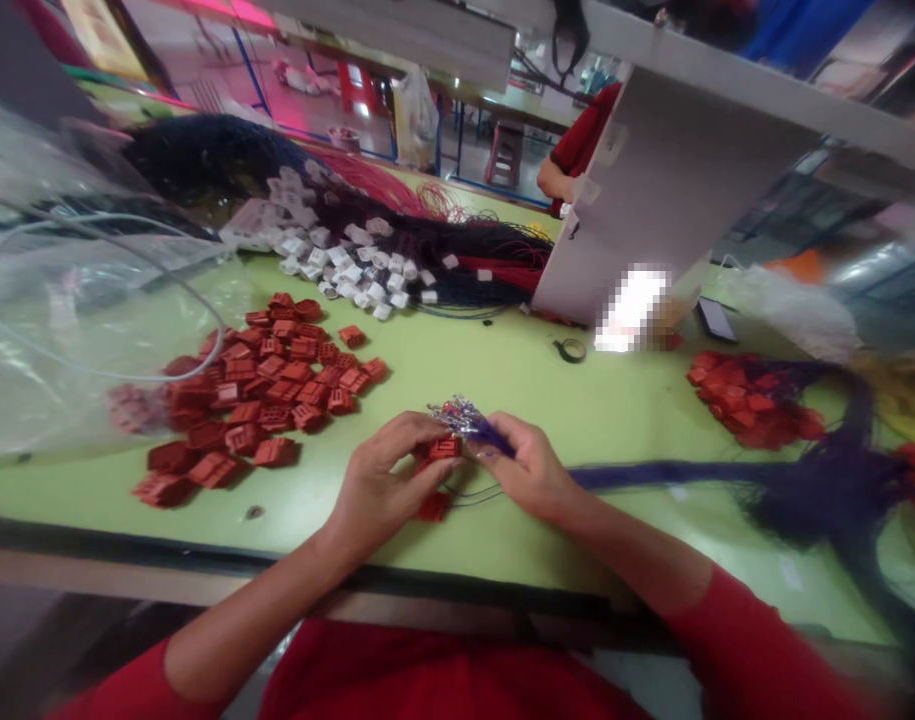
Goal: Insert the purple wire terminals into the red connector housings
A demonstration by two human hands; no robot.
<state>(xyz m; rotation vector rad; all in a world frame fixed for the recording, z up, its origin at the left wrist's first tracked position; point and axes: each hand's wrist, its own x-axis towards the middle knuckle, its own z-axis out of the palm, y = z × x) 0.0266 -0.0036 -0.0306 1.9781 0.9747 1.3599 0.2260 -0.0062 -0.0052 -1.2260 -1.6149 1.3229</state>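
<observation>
Between thumb and fingers, my left hand (pixel 386 470) grips a red connector housing (pixel 446 448). Close beside it, my right hand (pixel 528 465) is closed around a bundle of purple wires (pixel 491 435). Silvery metal terminals (pixel 457 412) fan out from the bundle's end, just above the red housing. Another red housing (pixel 432 507) lies on the table under my hands, with thin wires near it. From my right hand the purple wires trail along the table to the right. Whether any terminal sits inside the held housing, I cannot tell.
A pile of red housings (pixel 254 385) lies at left beside a clear plastic bag (pixel 67 330). White connectors (pixel 352 265) on dark wires lie behind. Black tape (pixel 569 350), a phone (pixel 717 320) and red housings with purple wires (pixel 753 395) are at right. A grey panel (pixel 652 190) stands behind; a person's arm (pixel 558 180) shows beyond.
</observation>
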